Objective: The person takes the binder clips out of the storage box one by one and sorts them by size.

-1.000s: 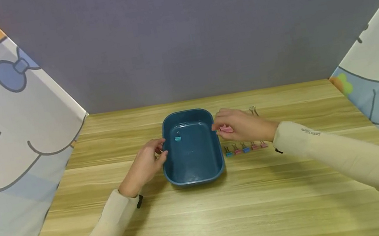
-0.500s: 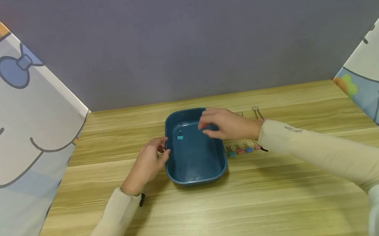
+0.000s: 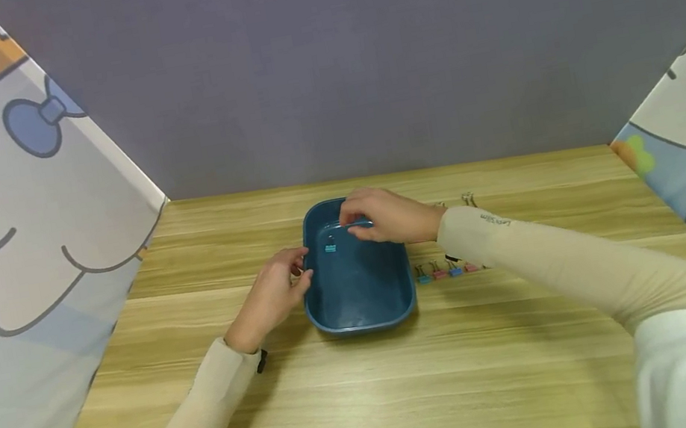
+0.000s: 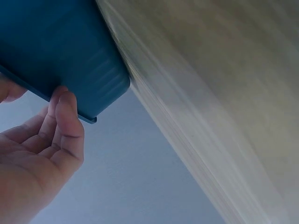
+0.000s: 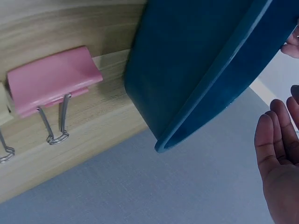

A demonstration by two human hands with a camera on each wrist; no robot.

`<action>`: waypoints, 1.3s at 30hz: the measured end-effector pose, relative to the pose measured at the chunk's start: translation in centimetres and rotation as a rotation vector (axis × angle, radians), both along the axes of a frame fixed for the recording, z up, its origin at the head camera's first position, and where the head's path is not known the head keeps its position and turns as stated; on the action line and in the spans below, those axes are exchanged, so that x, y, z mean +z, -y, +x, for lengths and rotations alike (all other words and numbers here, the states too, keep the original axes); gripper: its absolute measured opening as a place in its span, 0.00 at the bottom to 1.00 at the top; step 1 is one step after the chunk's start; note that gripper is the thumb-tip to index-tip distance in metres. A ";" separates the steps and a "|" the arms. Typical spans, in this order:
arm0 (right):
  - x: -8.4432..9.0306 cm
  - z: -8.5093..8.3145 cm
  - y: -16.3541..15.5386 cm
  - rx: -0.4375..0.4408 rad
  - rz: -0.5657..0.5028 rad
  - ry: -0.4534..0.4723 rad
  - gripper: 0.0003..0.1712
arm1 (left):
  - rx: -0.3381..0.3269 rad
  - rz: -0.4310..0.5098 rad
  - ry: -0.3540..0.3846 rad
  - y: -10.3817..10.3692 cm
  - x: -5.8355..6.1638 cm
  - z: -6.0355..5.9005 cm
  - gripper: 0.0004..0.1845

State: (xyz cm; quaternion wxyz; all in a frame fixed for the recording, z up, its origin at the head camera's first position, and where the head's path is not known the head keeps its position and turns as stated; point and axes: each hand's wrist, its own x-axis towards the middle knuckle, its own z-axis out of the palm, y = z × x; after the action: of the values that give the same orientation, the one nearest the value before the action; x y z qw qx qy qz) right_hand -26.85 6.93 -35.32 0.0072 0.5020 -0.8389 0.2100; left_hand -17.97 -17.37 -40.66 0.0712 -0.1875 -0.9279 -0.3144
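Note:
A deep blue plastic tray [image 3: 365,328] stands on the table with a small teal binder clip [image 3: 331,248] inside, near its left wall. My left hand [image 3: 271,294] holds the tray's left rim; in the left wrist view its bent fingertips touch the outer wall. Over the back part of the tray hovers my right hand [image 3: 387,215], thumb and fingers bent toward each other. At the edge of the right wrist view, a small dark object [image 5: 295,90] shows at its fingertips; its kind is unclear. A large pink binder clip [image 5: 53,79] lies right of the tray.
Several small binder clips [image 3: 439,274] in teal, pink and blue line up right of the tray. Behind them, larger clips with silver handles [image 3: 468,200] are partly covered by the right forearm. A grey wall [image 3: 361,75] borders the table's far edge.
My right hand has moved left, from beside the tray's right rim to above its inside. The left hand stays at the left rim. The teal clip stays inside the tray.

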 end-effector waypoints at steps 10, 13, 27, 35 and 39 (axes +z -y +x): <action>-0.8 -1.1 2.2 0.020 0.027 0.009 0.06 | -0.004 -0.019 -0.011 -0.1 0.0 -0.1 0.20; -1.3 -1.3 2.7 0.011 0.043 0.022 0.07 | -0.009 -0.019 -0.010 -0.1 0.1 0.0 0.20; -3.0 -2.4 4.5 -0.045 0.215 0.100 0.10 | 0.003 -0.035 0.015 0.0 0.1 -0.1 0.20; -4.2 -2.9 5.3 -0.060 0.284 0.070 0.07 | 0.001 -0.031 0.004 0.1 -0.1 -0.1 0.20; -4.5 -3.0 5.6 -0.058 0.302 0.066 0.07 | -0.006 -0.020 -0.003 0.3 -0.1 -0.2 0.20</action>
State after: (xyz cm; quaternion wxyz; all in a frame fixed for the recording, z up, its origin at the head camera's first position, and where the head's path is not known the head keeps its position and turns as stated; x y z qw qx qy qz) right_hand -29.90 1.32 -39.78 -0.0899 0.4658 -0.8749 0.0977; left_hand -18.14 -17.62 -40.73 0.0696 -0.1913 -0.9302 -0.3053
